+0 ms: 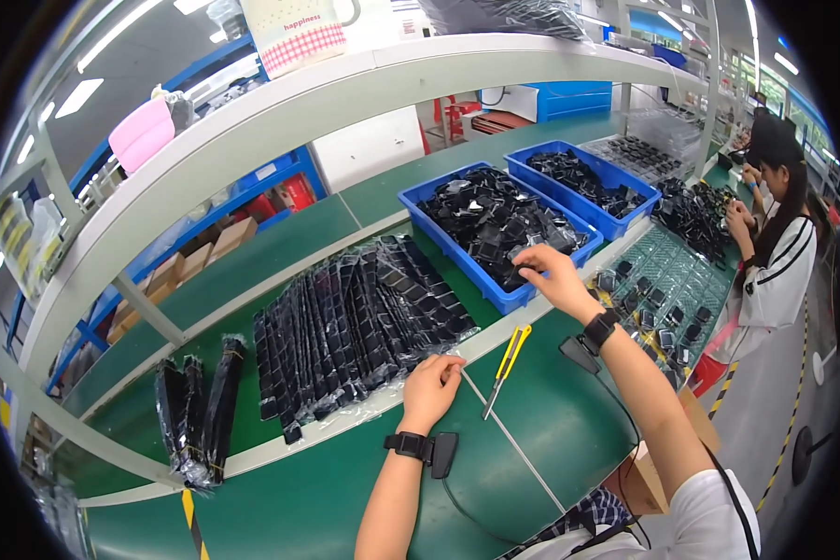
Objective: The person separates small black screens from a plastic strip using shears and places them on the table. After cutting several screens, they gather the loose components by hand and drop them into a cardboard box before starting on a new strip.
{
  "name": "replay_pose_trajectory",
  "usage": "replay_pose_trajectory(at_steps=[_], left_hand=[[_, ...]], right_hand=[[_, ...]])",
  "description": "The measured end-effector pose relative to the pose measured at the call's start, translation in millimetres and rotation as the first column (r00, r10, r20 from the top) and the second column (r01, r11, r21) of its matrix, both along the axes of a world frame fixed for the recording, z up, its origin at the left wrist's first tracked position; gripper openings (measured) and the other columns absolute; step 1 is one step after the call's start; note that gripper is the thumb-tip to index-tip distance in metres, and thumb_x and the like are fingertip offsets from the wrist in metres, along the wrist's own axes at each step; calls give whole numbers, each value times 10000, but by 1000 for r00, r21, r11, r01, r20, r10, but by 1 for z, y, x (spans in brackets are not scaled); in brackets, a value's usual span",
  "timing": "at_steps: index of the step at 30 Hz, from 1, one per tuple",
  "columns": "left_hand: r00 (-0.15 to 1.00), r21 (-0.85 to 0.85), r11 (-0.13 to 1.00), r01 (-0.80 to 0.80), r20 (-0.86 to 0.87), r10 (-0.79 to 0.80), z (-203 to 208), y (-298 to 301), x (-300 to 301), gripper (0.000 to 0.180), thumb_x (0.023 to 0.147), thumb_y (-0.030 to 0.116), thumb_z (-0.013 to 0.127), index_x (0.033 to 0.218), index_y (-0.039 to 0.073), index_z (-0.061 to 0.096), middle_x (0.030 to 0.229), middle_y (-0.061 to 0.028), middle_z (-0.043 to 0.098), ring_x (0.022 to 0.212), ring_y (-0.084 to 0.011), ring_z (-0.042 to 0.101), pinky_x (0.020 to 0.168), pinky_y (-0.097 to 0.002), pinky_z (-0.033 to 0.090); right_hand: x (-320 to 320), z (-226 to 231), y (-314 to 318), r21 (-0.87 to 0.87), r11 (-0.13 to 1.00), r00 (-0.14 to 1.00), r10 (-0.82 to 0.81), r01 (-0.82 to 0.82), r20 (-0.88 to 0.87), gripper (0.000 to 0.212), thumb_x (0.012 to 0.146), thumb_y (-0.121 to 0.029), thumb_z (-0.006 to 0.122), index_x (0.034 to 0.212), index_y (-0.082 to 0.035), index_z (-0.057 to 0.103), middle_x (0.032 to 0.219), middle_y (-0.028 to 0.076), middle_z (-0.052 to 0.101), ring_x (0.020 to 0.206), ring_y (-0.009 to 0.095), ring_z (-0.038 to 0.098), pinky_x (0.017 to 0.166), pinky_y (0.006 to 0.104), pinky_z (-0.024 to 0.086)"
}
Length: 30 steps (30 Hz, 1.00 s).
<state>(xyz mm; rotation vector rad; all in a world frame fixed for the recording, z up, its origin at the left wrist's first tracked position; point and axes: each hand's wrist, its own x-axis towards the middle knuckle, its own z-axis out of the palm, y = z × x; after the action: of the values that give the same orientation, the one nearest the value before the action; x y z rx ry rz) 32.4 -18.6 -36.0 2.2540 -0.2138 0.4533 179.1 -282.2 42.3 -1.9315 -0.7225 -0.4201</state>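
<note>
My right hand [553, 277] reaches over the near edge of a blue plastic bin [506, 301] heaped with small black square parts [491, 217]. Its fingers are bent in a pinch at the heap, and whatever lies between the tips cannot be made out. My left hand [429, 390] rests closed, fingers curled, at the near side of a stack of black strips [350, 322] made of square segments in clear plastic. Anything inside those fingers is hidden. A yellow utility knife [507, 370] lies on the green table between my hands, with its tip toward me.
Beside the first bin stands a second blue bin [583, 189] of black parts. Several black pieces sit on a translucent green tray [686, 271] at right. Tied black bundles [222, 411] lie at left. A shelf [373, 73] spans overhead. Another person [779, 243] works at right. Cables trail from both wristbands.
</note>
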Motion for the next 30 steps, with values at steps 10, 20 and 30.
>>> replay_pose_trajectory(at_steps=[10, 20, 30], left_hand=[[919, 252, 963, -97, 395, -11, 10, -11, 3, 91, 866, 102, 694, 939, 84, 746, 829, -45, 636, 807, -220, 627, 713, -333, 500], [939, 516, 799, -308, 300, 168, -2, -19, 54, 397, 897, 295, 690, 1270, 158, 674, 1339, 3, 644, 1357, -188, 505, 1227, -573, 165], [901, 432, 824, -366, 386, 197, 0, -15, 60, 124, 932, 184, 665, 1000, 118, 745, 907, -23, 720, 952, -202, 670, 1185, -506, 296]], right_hand=[[-36, -9, -4, -228, 972, 968, 1, 58, 252, 391, 825, -53, 720, 1211, -115, 707, 1180, 101, 652, 1149, 323, 587, 1023, 440, 453], [-44, -57, -12, -416, 789, 889, 439, -452, -135, 312, 855, -176, 771, 1165, -150, 749, 1284, 55, 663, 1261, 247, 556, 1170, 453, 293], [-30, -59, -39, 94, 912, 842, 404, -398, -358, 140, 873, -47, 751, 1013, -34, 752, 1037, 66, 698, 997, 179, 656, 918, 319, 502]])
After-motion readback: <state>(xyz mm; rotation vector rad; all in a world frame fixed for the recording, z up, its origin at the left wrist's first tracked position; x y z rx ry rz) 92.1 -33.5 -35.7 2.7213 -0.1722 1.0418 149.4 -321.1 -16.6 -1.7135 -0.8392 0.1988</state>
